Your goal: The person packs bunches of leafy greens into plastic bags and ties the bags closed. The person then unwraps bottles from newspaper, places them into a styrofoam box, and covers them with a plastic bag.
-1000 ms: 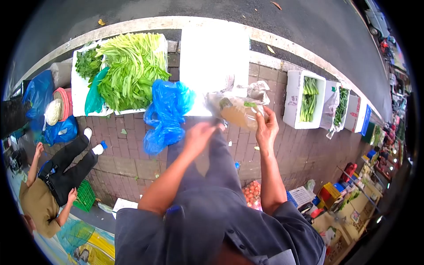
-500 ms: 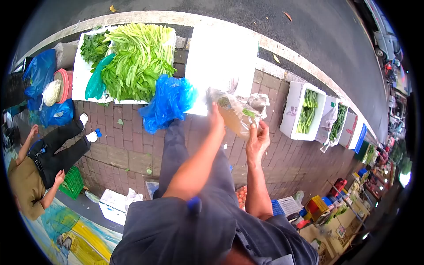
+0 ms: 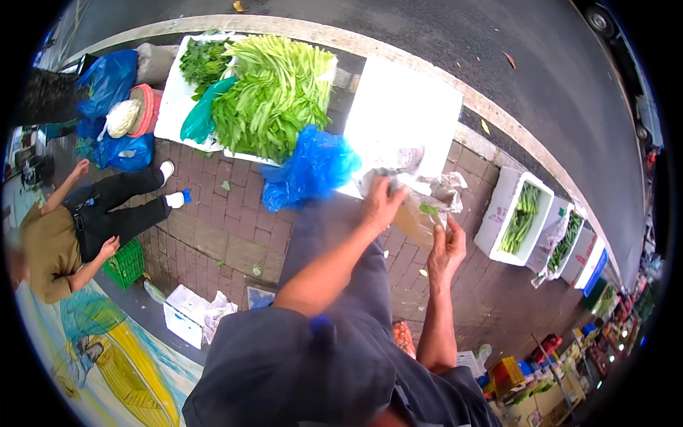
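A clear plastic bag (image 3: 415, 222) with a bit of green leaf in it hangs between my hands, just in front of a white foam slab (image 3: 405, 99). My left hand (image 3: 384, 204) is closed over the bag's upper left part and slightly blurred. At the lower right edge, my right hand (image 3: 448, 249) pinches the plastic between thumb and fingers. Crumpled greyish paper or wrap (image 3: 448, 188) sits by the bag's right side; I cannot tell whether it is attached. A blue plastic bag (image 3: 309, 169) lies left of my left hand, beside the leafy greens (image 3: 274, 99).
White foam boxes (image 3: 491, 224) with green vegetables stand on the right. A person (image 3: 53, 249) is at the left near a green crate (image 3: 124, 263). A white box (image 3: 185, 313) is on the ground. Beyond the kerb (image 3: 498, 107) runs a road with vehicles.
The view has swung, so the scene sits further right. My left hand has moved from the plastic bag's left edge to over its upper part. My right hand stays at its lower right edge.
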`<state>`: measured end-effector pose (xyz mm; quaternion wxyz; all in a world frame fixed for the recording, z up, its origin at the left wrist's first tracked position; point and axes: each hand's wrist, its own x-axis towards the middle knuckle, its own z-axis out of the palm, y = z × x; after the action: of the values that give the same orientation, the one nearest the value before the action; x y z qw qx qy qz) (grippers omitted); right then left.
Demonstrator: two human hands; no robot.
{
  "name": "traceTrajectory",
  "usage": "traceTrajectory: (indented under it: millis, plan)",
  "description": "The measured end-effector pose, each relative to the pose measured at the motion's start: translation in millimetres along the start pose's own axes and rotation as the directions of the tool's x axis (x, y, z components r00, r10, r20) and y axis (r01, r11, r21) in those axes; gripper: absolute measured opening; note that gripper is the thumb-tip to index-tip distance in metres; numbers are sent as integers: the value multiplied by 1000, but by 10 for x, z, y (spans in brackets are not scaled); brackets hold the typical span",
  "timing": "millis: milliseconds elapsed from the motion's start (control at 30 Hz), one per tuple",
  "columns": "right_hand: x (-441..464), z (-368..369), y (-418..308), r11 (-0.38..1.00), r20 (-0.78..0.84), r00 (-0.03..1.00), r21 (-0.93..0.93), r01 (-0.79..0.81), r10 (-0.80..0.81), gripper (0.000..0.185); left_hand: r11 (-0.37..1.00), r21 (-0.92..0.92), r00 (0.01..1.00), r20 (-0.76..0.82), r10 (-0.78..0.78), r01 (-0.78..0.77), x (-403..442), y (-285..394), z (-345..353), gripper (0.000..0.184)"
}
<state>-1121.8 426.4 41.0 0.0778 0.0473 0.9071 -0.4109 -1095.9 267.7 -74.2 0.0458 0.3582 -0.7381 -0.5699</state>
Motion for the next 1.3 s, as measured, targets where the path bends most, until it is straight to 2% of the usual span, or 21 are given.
traceTrajectory:
  millis: [33, 100, 200, 233, 333, 367, 400, 467, 567, 667, 700, 800, 833, 933, 967, 1033, 1067, 1100, 1167, 1267, 1300]
  plan:
    - [-9, -28, -18, 999, 30, 999, -36, 18, -17, 27, 986, 69, 989, 37, 146, -149, -20, -18, -14, 56]
    - [-12, -66, -111, 996, 81, 996, -73, 44, -38, 27, 880, 185, 898, 142, 417, -438, 17, -95, -35, 59]
    - [-1, -130, -320, 993, 145, 986, -77, 87, -75, 28, 958, 44, 893, 378, 245, -282, 184, -150, -113, 60]
    - [13, -147, -402, 990, 167, 980, -71, 123, -110, 28, 956, 9, 902, 334, 275, -294, 214, -210, -57, 57]
    - [73, -218, -550, 950, 266, 925, -79, 302, -272, 31, 993, 40, 870, 487, 79, -112, 413, -133, -55, 40]
    - [99, -254, -573, 924, 314, 893, -101, 368, -322, 33, 998, -33, 865, 496, 70, -62, 449, -19, -126, 38]
    - [112, -287, -598, 893, 361, 857, -120, 433, -367, 34, 998, 29, 851, 524, 39, -63, 512, -17, -118, 40]
    - [99, -334, -683, 892, 440, 826, -109, 439, -353, 39, 986, 152, 818, 575, -30, -71, 619, -20, -59, 45]
    - [94, -328, -769, 859, 477, 769, -54, 509, -425, 44, 992, 119, 940, 340, -11, -32, 750, -176, 104, 50]
    - [71, -359, -849, 829, 466, 742, -30, 558, -483, 48, 984, 114, 889, 423, -174, 138, 1001, -59, -4, 51]
    - [59, -370, -870, 822, 459, 738, -27, 568, -495, 48, 976, 112, 821, 527, -219, 188, 1099, -80, 10, 57]
    - [16, -374, -804, 827, 406, 758, -10, 562, -510, 49, 984, 135, 850, 525, 26, -113, 1166, -99, 122, 68]
    - [9, -364, -785, 833, 381, 771, -2, 553, -510, 49, 963, 247, 760, 646, -77, -112, 1246, -80, 115, 75]
    - [-5, -357, -796, 847, 379, 789, -27, 531, -483, 48, 906, 416, 748, 626, -220, -81, 1287, 190, 11, 74]
    - [-7, -356, -792, 841, 398, 782, -44, 539, -480, 47, 916, 337, 808, 589, -24, -219, 1168, 174, -62, 68]
    - [14, -333, -766, 831, 434, 772, -86, 549, -465, 46, 977, 162, 623, 781, -43, -136, 971, 283, -255, 64]
    - [26, -321, -752, 854, 436, 781, -50, 518, -448, 46, 994, 80, 506, 862, -28, -80, 882, 327, -339, 64]
    - [51, -308, -732, 874, 436, 790, -16, 485, -431, 45, 990, 114, 427, 901, -69, -82, 770, 180, -338, 66]
    - [111, -295, -640, 911, 445, 811, 25, 413, -380, 41, 997, 13, 443, 895, -47, 80, 581, -68, -388, 66]
    - [240, -187, -550, 984, 464, 885, 167, -62, -23, 40, 950, 232, 286, 914, -287, 211, 543, 115, -607, 51]
    - [331, -118, -497, 946, 494, 869, 268, -182, 27, 41, 946, 140, 253, 943, -218, 291, 481, -77, -611, 50]
